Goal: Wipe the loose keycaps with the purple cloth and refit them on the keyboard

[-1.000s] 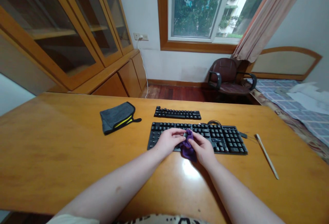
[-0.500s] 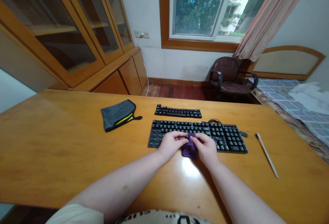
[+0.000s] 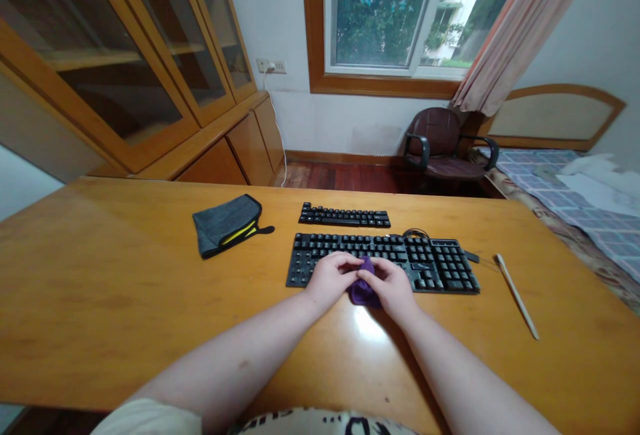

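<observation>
My left hand point(image 3: 330, 280) and my right hand point(image 3: 393, 285) meet over the near edge of a full-size black keyboard point(image 3: 453, 268). Both pinch a small purple cloth point(image 3: 366, 292) between thumbs and fingers, its loose end hanging toward me. The cloth is bunched up, and whatever it may wrap is hidden. On the keyboard's left part, several key positions show bare switches without caps. My hands cover part of its middle.
Behind the keyboard lies a block of black keycaps point(image 3: 345, 215) in rows. A grey folded cloth point(image 3: 227, 222) with yellow lining is at left. A pale-handled brush point(image 3: 517, 298) lies at right. The keyboard's cable point(image 3: 417, 233) coils behind it. The wooden desk point(image 3: 125, 288) carries everything.
The purple cloth now covers the small dark piece, which looked like a keycap, that showed between my fingertips. My fingers have shifted slightly, and the camera view has moved a little.
</observation>
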